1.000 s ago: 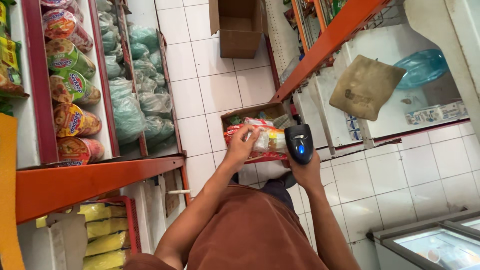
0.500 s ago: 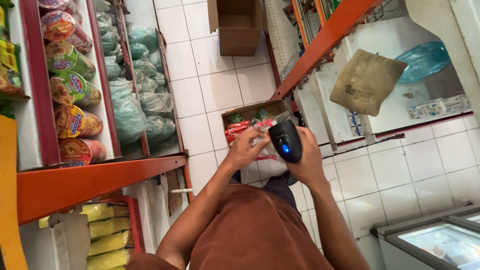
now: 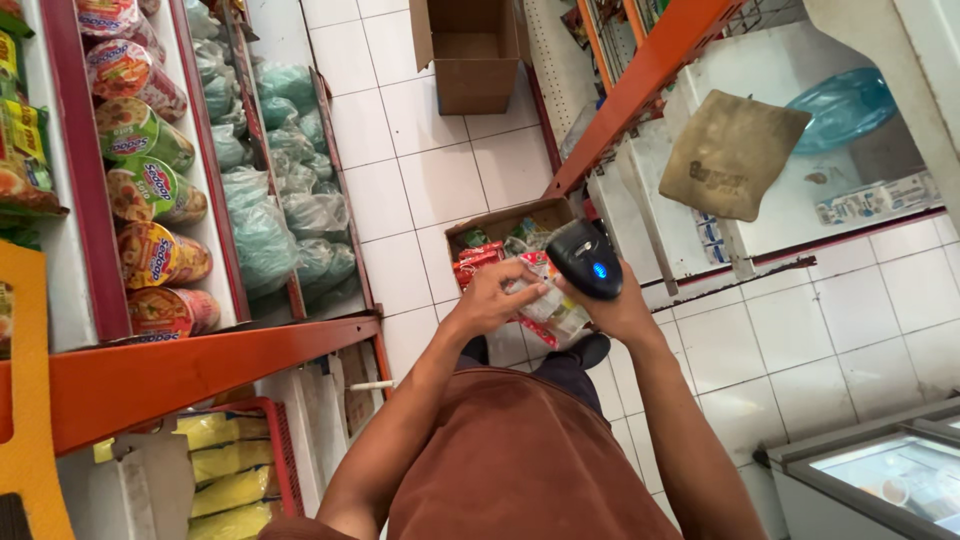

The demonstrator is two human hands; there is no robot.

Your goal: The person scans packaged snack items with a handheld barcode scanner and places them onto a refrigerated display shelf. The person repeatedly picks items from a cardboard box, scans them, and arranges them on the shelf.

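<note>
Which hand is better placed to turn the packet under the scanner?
Probably the left hand: it grips the clear snack packet, while the right hand holds the black handheld scanner just above it.

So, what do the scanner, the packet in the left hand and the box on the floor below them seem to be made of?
Handheld scanner: looks like hard black plastic, slightly glossy, with a lit blue spot.
Packet at the left hand: probably thin plastic film, crinkled, shiny and partly clear.
Open box: brown corrugated cardboard by its look, matte, with raised flaps.
</note>
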